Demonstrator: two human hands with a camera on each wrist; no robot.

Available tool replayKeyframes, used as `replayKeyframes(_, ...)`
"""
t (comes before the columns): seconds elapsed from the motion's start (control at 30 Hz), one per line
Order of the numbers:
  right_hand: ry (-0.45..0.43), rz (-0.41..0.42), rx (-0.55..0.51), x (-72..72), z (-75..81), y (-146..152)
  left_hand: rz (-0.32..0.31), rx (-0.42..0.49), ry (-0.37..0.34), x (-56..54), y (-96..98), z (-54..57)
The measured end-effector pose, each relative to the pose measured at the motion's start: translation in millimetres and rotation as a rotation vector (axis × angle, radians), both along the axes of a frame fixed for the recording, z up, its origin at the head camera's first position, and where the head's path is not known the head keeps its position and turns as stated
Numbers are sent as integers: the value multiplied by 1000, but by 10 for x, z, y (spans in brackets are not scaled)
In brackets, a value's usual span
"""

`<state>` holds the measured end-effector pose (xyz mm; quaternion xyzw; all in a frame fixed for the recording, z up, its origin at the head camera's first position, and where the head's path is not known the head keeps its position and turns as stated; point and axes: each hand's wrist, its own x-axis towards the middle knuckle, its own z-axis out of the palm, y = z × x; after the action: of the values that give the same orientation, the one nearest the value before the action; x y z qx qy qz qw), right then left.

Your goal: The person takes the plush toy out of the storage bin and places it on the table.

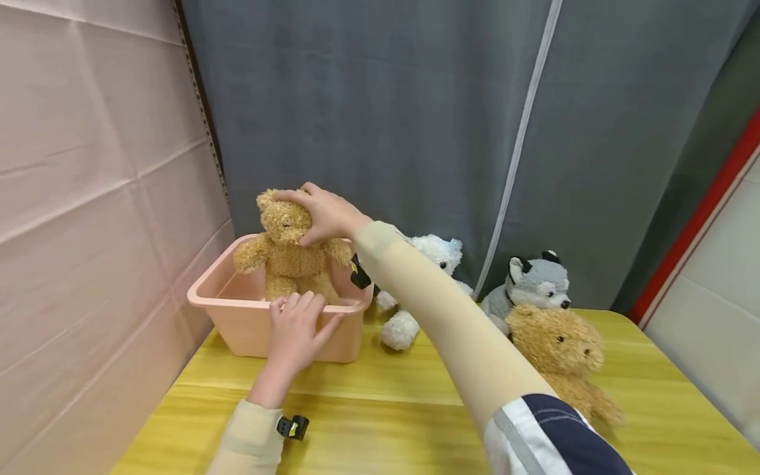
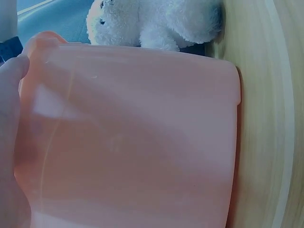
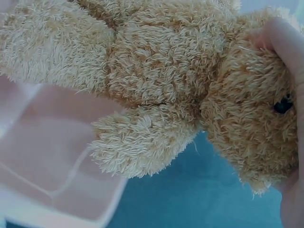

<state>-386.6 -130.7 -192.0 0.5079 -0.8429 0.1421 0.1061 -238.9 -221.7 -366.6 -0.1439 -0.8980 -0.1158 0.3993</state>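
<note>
A tan teddy bear [image 1: 295,260] is upright in the pink plastic tub [image 1: 237,323], its lower body inside and its head and arms above the rim. My right hand [image 1: 329,210] grips the bear's head, thumb and fingers around it; the right wrist view shows the fingers sunk into the fur of the teddy bear's head [image 3: 251,109]. My left hand [image 1: 299,330] holds the tub's near rim, with fingers over the edge and thumb along the outer wall. In the left wrist view, the tub's wall [image 2: 133,137] fills the middle beside that hand.
Right of the tub sits a white plush toy [image 1: 436,251], partly behind my right arm. A grey and white plush husky [image 1: 537,284] and another tan bear [image 1: 558,343] sit farther right on the wooden table [image 1: 380,422]. A grey curtain [image 1: 368,119] hangs behind.
</note>
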Motion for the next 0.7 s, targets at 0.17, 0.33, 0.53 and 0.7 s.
replayKeyframes(0.17,7,-20,-24,-4,254,115,-8,8,8,-34,-42,-10)
replayKeyframes(0.33,32,-71,-56,14,507,259,-24,10,31,-100,-72,-13)
replayKeyframes(0.53,49,-126,-97,66,788,421,-29,17,41,-127,-137,-66)
replayKeyframes(0.7,71,-140,-131,150,1031,602,-27,15,46,-133,-179,-83)
